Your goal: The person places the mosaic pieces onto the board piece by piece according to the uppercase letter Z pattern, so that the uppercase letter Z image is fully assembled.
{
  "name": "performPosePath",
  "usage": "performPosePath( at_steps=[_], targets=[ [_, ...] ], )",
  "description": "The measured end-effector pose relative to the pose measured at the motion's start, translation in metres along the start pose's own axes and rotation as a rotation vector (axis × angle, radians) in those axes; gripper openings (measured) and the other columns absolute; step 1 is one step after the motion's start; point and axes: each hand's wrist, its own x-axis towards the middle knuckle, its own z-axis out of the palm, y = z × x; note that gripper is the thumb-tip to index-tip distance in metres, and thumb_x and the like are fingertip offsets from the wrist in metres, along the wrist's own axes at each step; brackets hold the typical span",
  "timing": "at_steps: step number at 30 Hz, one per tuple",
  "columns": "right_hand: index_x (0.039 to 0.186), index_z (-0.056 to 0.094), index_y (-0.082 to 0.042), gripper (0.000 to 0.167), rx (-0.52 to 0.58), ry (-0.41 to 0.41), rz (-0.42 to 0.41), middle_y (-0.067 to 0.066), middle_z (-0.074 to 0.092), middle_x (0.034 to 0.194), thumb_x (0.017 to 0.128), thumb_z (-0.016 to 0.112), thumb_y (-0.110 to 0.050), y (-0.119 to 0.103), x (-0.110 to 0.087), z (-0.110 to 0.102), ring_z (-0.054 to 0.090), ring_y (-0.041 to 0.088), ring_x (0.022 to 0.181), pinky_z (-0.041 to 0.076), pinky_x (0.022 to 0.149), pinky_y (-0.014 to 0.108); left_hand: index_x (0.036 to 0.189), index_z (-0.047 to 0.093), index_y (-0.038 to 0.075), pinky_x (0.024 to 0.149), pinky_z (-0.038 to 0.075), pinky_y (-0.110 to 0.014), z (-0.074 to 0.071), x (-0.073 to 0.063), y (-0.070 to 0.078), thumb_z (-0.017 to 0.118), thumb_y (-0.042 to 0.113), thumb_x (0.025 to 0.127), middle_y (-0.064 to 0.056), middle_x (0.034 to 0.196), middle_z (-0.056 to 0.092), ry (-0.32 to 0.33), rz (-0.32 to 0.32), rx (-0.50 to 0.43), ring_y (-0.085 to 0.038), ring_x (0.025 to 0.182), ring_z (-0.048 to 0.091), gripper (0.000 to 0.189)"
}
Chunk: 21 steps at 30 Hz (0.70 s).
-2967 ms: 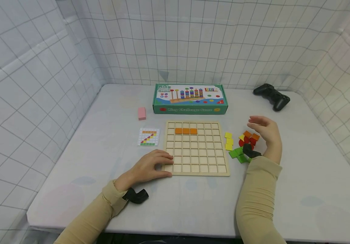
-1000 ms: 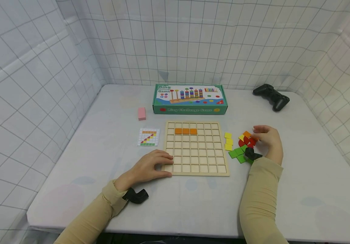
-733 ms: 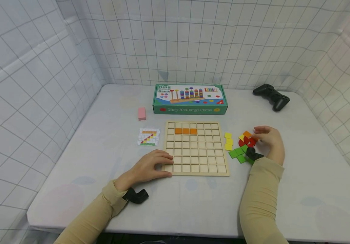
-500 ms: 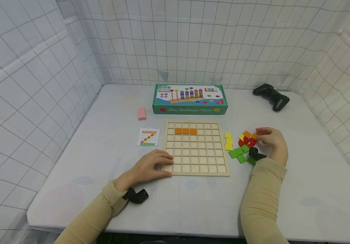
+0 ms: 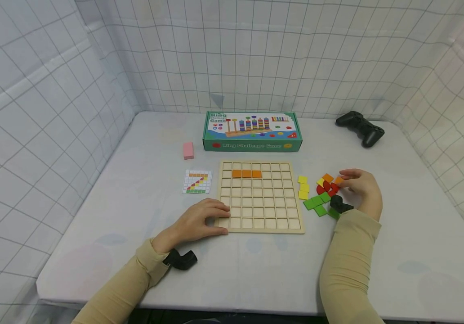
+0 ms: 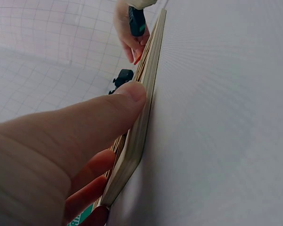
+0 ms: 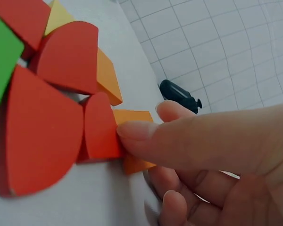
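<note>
My left hand (image 5: 199,220) rests at the near left corner of a wooden grid board (image 5: 267,201). Its fingers lie over the left side, and the thumb (image 6: 132,92) touches the front edge. Three orange squares (image 5: 246,174) sit side by side in the board's second row. My right hand (image 5: 361,189) pinches an orange tile (image 7: 134,115) at the right of a loose pile, thumb on its near face and a fingertip behind it. Against that tile stand red rounded pieces (image 7: 47,132). Green tiles (image 5: 317,202) and yellow squares (image 5: 303,189) lie nearby.
Left of the board lies a pattern card (image 5: 197,182) showing coloured squares, with a pink block (image 5: 188,150) beyond it. A green game box (image 5: 252,131) stands behind the board. At the back right is a black game controller (image 5: 360,129). Cloth walls (image 5: 232,58) surround the table.
My right hand has come down from above the pile to the orange tile. Since then it has shifted slightly right, the tile showing at its fingertips. My left hand and the board stay put.
</note>
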Motion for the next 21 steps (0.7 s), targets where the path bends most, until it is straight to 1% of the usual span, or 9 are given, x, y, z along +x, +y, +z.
performPosePath(
  at_steps=[3, 8, 10, 12, 17, 19, 21],
  targets=[
    [0.133, 0.047, 0.001, 0.051, -0.006, 0.004, -0.006, 0.013, 0.05, 0.115, 0.087, 0.062, -0.011, 0.0, 0.001, 0.0, 0.046, 0.02, 0.093, 0.043, 0.076, 0.022, 0.109, 0.071, 0.011, 0.1, 0.04, -0.03, 0.0, 0.0, 0.0, 0.077, 0.035, 0.078, -0.001, 0.117, 0.062, -0.003, -0.001, 0.003, -0.017, 0.114, 0.052, 0.04],
    [0.129, 0.052, 0.001, 0.047, -0.027, 0.026, -0.037, 0.007, 0.053, 0.103, 0.086, 0.065, -0.014, -0.004, 0.005, 0.004, 0.047, 0.018, 0.086, 0.044, 0.069, 0.021, 0.108, 0.071, 0.01, 0.1, 0.04, -0.03, -0.001, 0.001, 0.0, 0.077, 0.035, 0.078, -0.002, 0.117, 0.062, -0.009, -0.004, 0.008, -0.017, 0.113, 0.052, 0.04],
    [0.127, 0.053, 0.001, 0.046, -0.034, 0.043, -0.061, 0.006, 0.055, 0.099, 0.085, 0.067, -0.015, -0.008, 0.006, 0.007, 0.048, 0.017, 0.085, 0.044, 0.069, 0.022, 0.108, 0.071, 0.01, 0.1, 0.04, -0.03, -0.001, 0.001, 0.0, 0.077, 0.035, 0.077, -0.001, 0.116, 0.063, -0.01, -0.007, 0.009, -0.017, 0.113, 0.052, 0.04],
    [0.123, 0.055, 0.001, 0.044, -0.04, 0.07, -0.084, 0.007, 0.058, 0.098, 0.084, 0.068, -0.015, -0.014, 0.008, 0.01, 0.049, 0.018, 0.088, 0.043, 0.073, 0.024, 0.109, 0.071, 0.01, 0.1, 0.04, -0.031, -0.001, 0.001, 0.001, 0.077, 0.035, 0.077, -0.001, 0.116, 0.063, -0.013, -0.01, 0.01, -0.017, 0.113, 0.052, 0.04],
    [0.118, 0.058, 0.001, 0.036, -0.031, 0.117, -0.13, 0.018, 0.059, 0.111, 0.087, 0.065, -0.017, -0.034, 0.01, 0.022, 0.048, 0.027, 0.1, 0.039, 0.086, 0.034, 0.109, 0.071, 0.01, 0.1, 0.04, -0.031, -0.002, 0.001, 0.002, 0.077, 0.035, 0.077, -0.001, 0.116, 0.063, -0.016, -0.016, 0.006, -0.017, 0.113, 0.052, 0.04],
    [0.117, 0.059, 0.0, 0.034, -0.024, 0.108, -0.143, 0.02, 0.058, 0.115, 0.089, 0.064, -0.018, -0.043, 0.01, 0.028, 0.048, 0.03, 0.102, 0.041, 0.087, 0.037, 0.109, 0.071, 0.01, 0.101, 0.04, -0.031, -0.002, 0.001, 0.002, 0.077, 0.035, 0.078, -0.001, 0.117, 0.062, -0.017, -0.019, 0.004, -0.017, 0.114, 0.052, 0.04],
    [0.117, 0.06, -0.001, 0.033, -0.027, 0.089, -0.161, 0.02, 0.057, 0.117, 0.09, 0.063, -0.02, -0.051, 0.011, 0.034, 0.048, 0.031, 0.103, 0.043, 0.085, 0.037, 0.109, 0.071, 0.01, 0.101, 0.04, -0.031, -0.002, 0.001, 0.002, 0.077, 0.035, 0.078, -0.001, 0.117, 0.062, -0.019, -0.02, 0.003, -0.017, 0.114, 0.052, 0.04]
  ],
)
